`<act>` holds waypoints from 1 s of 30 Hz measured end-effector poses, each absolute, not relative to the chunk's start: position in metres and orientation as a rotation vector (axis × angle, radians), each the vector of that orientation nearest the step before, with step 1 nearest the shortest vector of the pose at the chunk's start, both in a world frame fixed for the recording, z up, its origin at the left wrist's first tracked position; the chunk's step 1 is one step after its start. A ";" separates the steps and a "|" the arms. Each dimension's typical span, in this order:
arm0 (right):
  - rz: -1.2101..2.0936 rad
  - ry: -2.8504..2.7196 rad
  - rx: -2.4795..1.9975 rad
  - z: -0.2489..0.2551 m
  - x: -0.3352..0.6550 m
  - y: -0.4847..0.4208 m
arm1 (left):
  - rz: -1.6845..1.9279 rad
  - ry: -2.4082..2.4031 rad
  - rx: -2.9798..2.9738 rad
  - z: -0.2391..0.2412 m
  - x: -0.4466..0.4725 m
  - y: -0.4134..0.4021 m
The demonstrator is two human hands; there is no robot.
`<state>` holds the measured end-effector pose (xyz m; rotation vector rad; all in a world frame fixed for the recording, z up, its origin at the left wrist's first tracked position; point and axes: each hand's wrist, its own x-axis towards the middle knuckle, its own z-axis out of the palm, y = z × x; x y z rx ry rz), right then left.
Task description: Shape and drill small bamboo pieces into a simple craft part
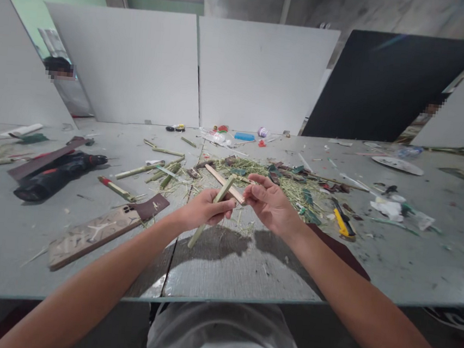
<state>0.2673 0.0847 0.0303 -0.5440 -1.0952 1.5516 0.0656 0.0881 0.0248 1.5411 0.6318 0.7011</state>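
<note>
Between the thumb and fingers of my left hand [209, 209] is a pale green stalk [197, 236], tilted, its upper end pointing away from me to the right. My right hand [273, 204] is raised just to the right, fingers loosely bent and apart, with nothing visible in them. A flat light wooden strip [220, 178] lies behind the stalk, its near end close to my right fingertips; whether they touch it I cannot tell. Beyond both hands spreads a pile of green shavings [291, 193] mixed with dark scraps.
A yellow utility knife [343, 220] lies right of the pile. To the left are a phone in a patterned case [95, 232], a black power tool [57, 176] and cut stalks [137, 171]. Upright white panels [261, 78] and a black panel [391, 91] line the back; people are partly visible behind.
</note>
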 end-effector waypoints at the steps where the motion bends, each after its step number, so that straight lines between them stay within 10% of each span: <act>1: 1.546 -1.098 -0.545 0.030 0.268 0.085 | 0.698 0.639 1.544 0.025 0.066 0.088; 20: 1.688 -1.080 -0.567 0.035 0.269 0.080 | 0.662 0.668 1.578 0.028 0.067 0.087; 30: 1.132 -1.332 -0.563 0.056 0.287 0.074 | 0.917 0.616 1.494 0.035 0.068 0.081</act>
